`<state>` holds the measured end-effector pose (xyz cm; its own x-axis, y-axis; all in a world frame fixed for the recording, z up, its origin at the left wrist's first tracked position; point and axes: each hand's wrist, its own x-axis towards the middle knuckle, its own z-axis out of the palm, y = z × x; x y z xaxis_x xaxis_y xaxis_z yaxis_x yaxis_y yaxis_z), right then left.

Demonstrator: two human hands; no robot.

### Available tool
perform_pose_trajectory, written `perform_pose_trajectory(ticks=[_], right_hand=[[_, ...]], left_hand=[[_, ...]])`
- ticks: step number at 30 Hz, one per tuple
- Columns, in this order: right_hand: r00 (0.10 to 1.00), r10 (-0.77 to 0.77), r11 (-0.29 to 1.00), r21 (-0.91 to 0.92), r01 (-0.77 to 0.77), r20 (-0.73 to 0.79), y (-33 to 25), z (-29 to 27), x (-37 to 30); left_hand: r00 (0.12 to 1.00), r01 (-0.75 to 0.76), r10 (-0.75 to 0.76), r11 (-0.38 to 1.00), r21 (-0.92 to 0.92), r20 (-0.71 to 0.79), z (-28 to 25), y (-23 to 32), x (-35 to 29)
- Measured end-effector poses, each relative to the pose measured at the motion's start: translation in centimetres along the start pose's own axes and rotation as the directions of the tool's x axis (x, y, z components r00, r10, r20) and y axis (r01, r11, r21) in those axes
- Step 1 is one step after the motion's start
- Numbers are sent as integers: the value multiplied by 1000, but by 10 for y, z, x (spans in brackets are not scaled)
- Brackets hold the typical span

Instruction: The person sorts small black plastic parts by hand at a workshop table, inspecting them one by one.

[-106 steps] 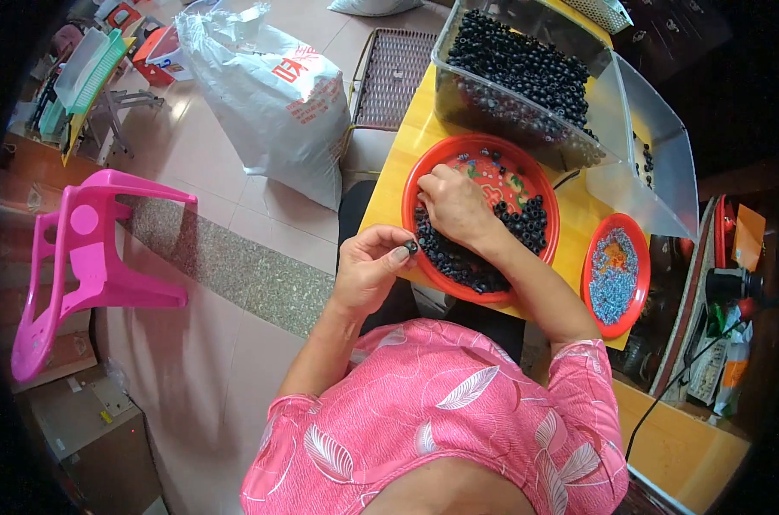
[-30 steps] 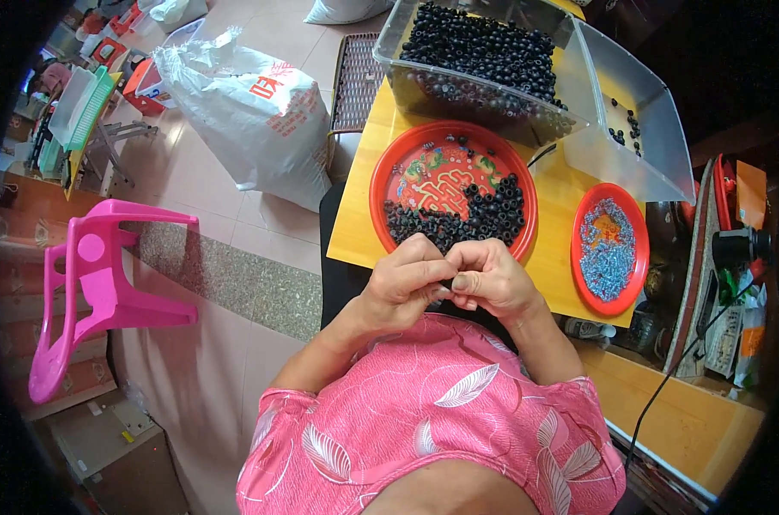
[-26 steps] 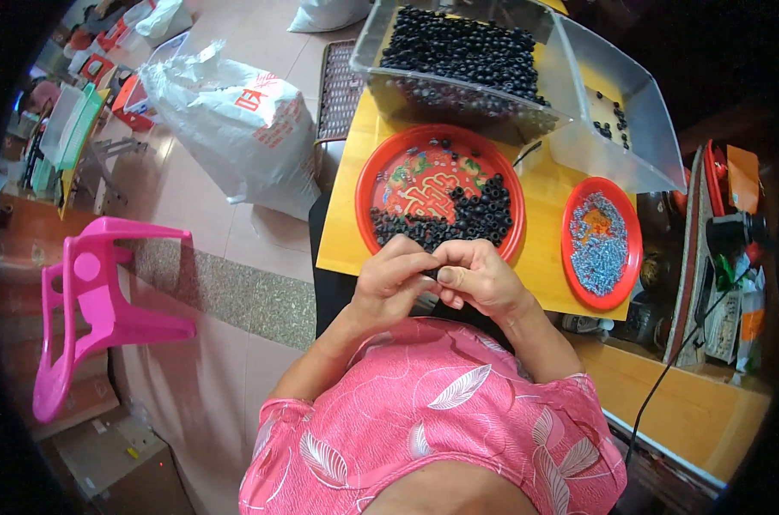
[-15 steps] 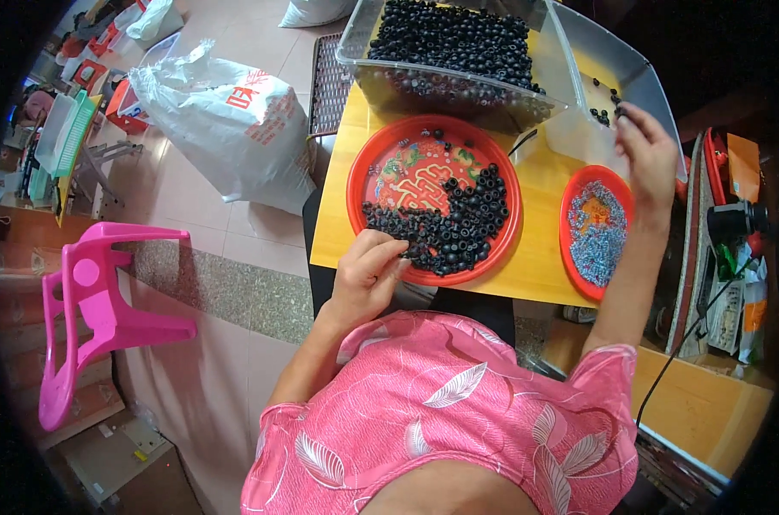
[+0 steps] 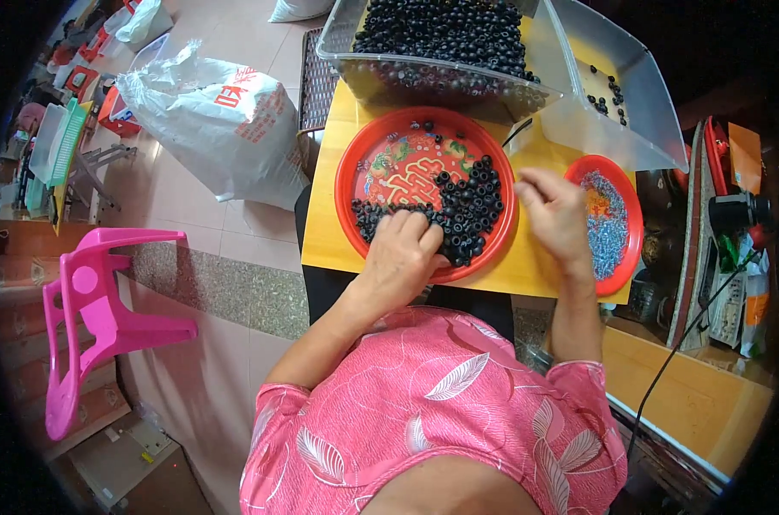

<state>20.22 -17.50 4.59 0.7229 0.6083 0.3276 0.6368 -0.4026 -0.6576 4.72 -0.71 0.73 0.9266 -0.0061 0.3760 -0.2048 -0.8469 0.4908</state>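
Observation:
A round red tray [image 5: 353, 243] with a patterned floor lies on the table, black beads [image 5: 467, 206] heaped along its near and right sides. My left hand [image 5: 400, 262] is over its near rim, fingers curled together and tips down among the beads; what they grip, if anything, is hidden. Between this tray and an oval red tray [image 5: 635, 232] hangs my right hand [image 5: 557, 215], its fingers bent and drawn together. Nothing shows clearly between its fingertips. Small blue-grey pieces [image 5: 608, 227] fill much of the oval tray.
A clear plastic bin [image 5: 458, 81] full of black beads stands at the yellow table's [image 5: 321, 227] far side. Beside it, another bin [image 5: 643, 94] holds several loose black beads. Left on the floor are a white sack [image 5: 226, 129] and a pink plastic stool [image 5: 97, 300].
My right hand has come back from the far right bin toward the round tray. My left hand has shifted right, further over the beads. The view has moved slightly.

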Motion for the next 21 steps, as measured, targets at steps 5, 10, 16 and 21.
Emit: perform_pose_trajectory(ticks=[5, 10, 16, 21], right_hand=[[999, 33, 992, 118, -36, 23, 0, 26, -13], [994, 92, 986, 133, -98, 53, -3, 31, -18], [994, 103, 985, 132, -108, 43, 0, 38, -21], [990, 132, 981, 140, -137, 45, 1, 41, -23]], left_hand=[[992, 124, -121, 982, 139, -33, -11, -17, -2], [979, 134, -129, 991, 23, -155, -18, -27, -6], [995, 35, -38, 999, -30, -91, 0, -11, 12], [985, 38, -48, 997, -60, -166, 7, -29, 14]])
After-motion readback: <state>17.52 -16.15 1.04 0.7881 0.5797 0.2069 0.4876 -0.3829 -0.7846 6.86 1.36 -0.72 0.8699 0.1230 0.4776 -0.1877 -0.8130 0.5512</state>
